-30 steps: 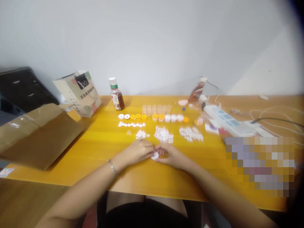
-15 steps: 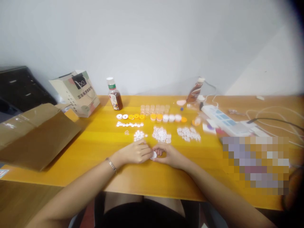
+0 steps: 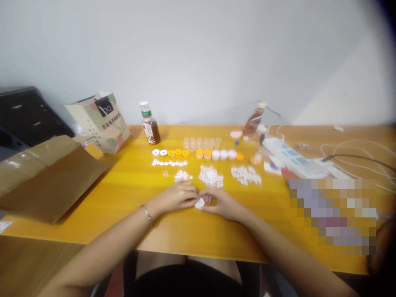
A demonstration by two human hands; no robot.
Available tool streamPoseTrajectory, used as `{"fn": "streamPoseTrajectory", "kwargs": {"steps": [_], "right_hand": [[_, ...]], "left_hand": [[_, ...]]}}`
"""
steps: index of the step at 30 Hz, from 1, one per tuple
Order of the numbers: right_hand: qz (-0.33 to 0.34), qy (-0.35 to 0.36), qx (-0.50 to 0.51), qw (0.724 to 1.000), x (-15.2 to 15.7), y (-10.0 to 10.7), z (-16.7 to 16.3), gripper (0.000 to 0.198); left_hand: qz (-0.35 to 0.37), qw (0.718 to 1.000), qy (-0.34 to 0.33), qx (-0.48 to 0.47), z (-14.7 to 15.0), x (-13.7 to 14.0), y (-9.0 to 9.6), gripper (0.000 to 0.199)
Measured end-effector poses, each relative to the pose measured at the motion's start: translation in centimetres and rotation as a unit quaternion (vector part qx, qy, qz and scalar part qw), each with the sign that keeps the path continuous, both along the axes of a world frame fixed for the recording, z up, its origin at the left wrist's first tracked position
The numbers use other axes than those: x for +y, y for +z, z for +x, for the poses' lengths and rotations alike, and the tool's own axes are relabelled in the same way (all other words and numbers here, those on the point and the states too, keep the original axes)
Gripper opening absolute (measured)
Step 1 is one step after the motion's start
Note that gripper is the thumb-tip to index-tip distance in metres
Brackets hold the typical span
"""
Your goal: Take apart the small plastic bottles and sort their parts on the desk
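A small white round piece (image 3: 199, 203) is held between my two hands, just above the tabletop or touching it; I cannot tell which. The thumb and curled fingers of my right hand (image 3: 222, 203) grip it from the right. From the left, the closed fingers of my left hand (image 3: 180, 195) meet its edge. Beyond my left hand lies a pile of small white discs (image 3: 182, 175), partly covered by that hand. Two heaps of small whitish parts, a nearer one (image 3: 210, 176) and one further right (image 3: 246, 175), lie past my right hand.
Behind the heaps run rows of white and orange round caps (image 3: 178, 152), small white pieces (image 3: 169, 163) and clear cups (image 3: 199, 143). Two brown bottles (image 3: 150, 131) (image 3: 254, 119) stand further back. A cardboard box (image 3: 58, 181) and paper bag (image 3: 105, 123) are left, a power strip (image 3: 289, 154) right.
My left hand has shifted slightly and its fingers have drawn back along the white piece, so more of its face shows. My right hand has stayed nearly still.
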State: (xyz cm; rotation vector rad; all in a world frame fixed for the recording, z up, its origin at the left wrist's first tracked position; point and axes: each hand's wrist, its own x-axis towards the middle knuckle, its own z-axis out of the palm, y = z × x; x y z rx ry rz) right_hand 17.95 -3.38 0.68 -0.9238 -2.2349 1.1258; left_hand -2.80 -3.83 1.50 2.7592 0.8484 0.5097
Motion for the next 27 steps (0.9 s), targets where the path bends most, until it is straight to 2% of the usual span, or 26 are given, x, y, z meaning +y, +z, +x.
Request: {"fn": "streamPoseTrajectory", "kwargs": {"steps": [2,5,8,13,19,23,27], "right_hand": [[0.004,0.006,-0.009,1.0,0.0,0.2,0.0,0.022],[0.004,0.005,-0.015,1.0,-0.1,0.5,0.0,0.023],[0.001,0.0,-0.015,1.0,-0.1,0.5,0.0,0.023],[-0.012,-0.006,-0.008,1.0,0.0,0.1,0.0,0.023],[-0.014,-0.005,-0.006,1.0,0.2,-0.4,0.1,0.025],[-0.013,-0.001,-0.004,1.0,0.2,-0.3,0.2,0.024],[-0.017,0.001,-0.005,1.0,0.1,-0.1,0.2,0.023]], "left_hand": [[-0.07,0.996,0.022,-0.055,0.0,0.3,-0.2,0.018],[-0.166,0.975,0.047,-0.14,-0.1,0.7,-0.2,0.017],[-0.216,0.955,0.07,-0.193,-0.3,0.7,0.3,0.018],[-0.226,0.942,0.136,-0.206,-1.7,1.1,1.9,0.018],[-0.234,0.923,0.254,-0.172,-6.4,2.9,3.7,0.018],[-0.286,0.901,0.294,-0.144,-9.0,3.8,3.5,0.017],[-0.292,0.894,0.323,-0.103,-9.7,4.3,2.5,0.02]]}}
